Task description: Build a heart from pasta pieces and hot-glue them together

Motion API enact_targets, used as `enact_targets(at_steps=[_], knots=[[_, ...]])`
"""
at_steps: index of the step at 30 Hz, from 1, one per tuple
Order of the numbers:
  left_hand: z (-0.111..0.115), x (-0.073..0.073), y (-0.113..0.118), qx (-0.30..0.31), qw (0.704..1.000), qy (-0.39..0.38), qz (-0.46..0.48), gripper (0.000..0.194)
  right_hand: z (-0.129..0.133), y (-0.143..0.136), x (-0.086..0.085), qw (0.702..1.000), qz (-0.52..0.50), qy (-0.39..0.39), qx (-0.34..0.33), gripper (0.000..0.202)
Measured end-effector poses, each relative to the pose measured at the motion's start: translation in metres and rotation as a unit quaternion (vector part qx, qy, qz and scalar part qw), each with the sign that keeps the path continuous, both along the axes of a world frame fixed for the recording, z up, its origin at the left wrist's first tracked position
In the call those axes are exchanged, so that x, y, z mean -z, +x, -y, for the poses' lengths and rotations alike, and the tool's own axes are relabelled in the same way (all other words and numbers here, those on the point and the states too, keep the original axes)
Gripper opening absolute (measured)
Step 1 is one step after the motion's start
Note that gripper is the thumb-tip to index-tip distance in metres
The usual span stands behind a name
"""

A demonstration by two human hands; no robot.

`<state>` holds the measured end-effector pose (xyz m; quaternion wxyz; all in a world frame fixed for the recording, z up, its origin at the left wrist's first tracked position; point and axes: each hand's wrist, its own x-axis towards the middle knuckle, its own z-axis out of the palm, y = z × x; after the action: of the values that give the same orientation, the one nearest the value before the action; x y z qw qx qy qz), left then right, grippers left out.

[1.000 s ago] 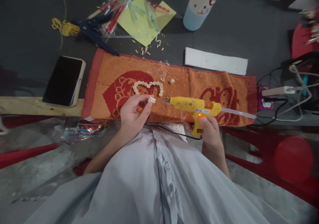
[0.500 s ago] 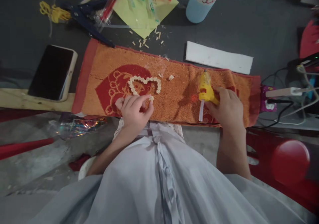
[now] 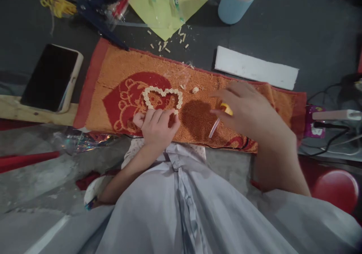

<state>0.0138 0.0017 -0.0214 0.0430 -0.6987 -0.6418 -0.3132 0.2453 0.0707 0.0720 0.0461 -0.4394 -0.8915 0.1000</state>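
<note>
A heart-shaped outline of small cream pieces (image 3: pixel 163 92) lies on the orange towel (image 3: pixel 203 81). My left hand (image 3: pixel 158 127) is closed in a pinch on a small cream cluster (image 3: pixel 175 112), held at the lower right end of the outline; the hand hides the heart's lower part. To the right, my right hand (image 3: pixel 246 105), slightly blurred, hovers with its fingers stretched over the yellow glue gun (image 3: pixel 226 109). A clear glue stick (image 3: pixel 214 128) pokes out of the gun, most of which is hidden beneath the hand. One loose cream cluster (image 3: pixel 195 90) rests between the hands.
A phone (image 3: pixel 52 78) lies at the left, near dark blue scissor-like handles (image 3: pixel 98 22). Cream scraps (image 3: pixel 165 47) are scattered before a yellow-green paper (image 3: pixel 161 16). A white strip (image 3: pixel 254 67) and a blue bottle (image 3: pixel 233 5) stand behind the towel; cables (image 3: pixel 330 141) run at the right.
My right hand has let go of the glue gun, which now lies on the towel, and its fingers have stretched leftward over it. My left hand has brought the cream cluster against the heart's right end.
</note>
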Motion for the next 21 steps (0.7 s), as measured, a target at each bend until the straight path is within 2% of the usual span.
enact_targets(at_steps=[4, 7, 10, 13, 17, 21], knots=[[0.000, 0.001, 0.000, 0.002, 1.000, 0.010, -0.022, 0.006, -0.026, -0.039, 0.015, 0.991, -0.008, -0.001, -0.130, 0.032], [0.002, 0.001, 0.000, 0.007, 1.000, -0.010, 0.006, 0.009, -0.040, -0.052, 0.033, 0.982, -0.062, -0.005, -0.179, 0.032], [0.003, 0.002, -0.001, 0.012, 0.999, -0.035, 0.029, 0.011, -0.048, -0.057, 0.047, 0.976, -0.091, -0.019, -0.196, 0.033], [0.003, 0.002, -0.001, 0.013, 0.999, -0.039, 0.009, 0.012, -0.051, -0.058, 0.056, 0.973, -0.100, -0.033, -0.206, 0.030], [0.001, 0.001, -0.001, 0.014, 0.999, -0.046, 0.003, 0.014, -0.054, -0.060, 0.060, 0.970, -0.109, -0.034, -0.213, 0.025], [-0.001, 0.000, 0.000, 0.011, 1.000, -0.017, -0.022, 0.011, -0.055, -0.061, 0.061, 0.969, -0.112, -0.041, -0.218, 0.021]])
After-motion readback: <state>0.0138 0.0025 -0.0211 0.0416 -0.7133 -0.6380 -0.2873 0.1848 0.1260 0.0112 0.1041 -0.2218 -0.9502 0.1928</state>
